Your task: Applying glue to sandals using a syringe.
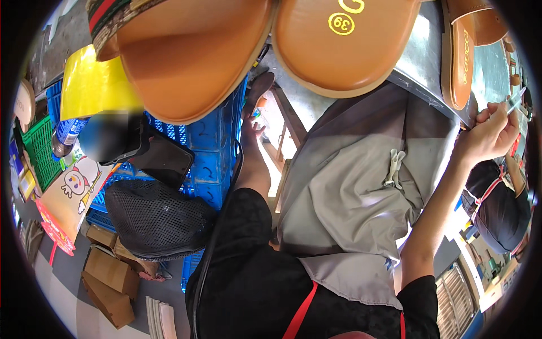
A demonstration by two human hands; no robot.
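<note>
Slim pale tool [514, 101] in right hand [492, 133]; tan sandal [461, 65] near

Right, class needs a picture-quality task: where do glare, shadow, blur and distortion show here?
Head view: glare bleaching the gap beside the wooden leg; a shadow band across the upper grey apron; a smeared patch at the lower right of the yellow sheet; fisheye curvature, with a black rim.

Black short-sleeved top [243, 288] under creased grey apron [344, 198] with red straps [301, 312], thin black cable [215, 234] alongside.
</note>
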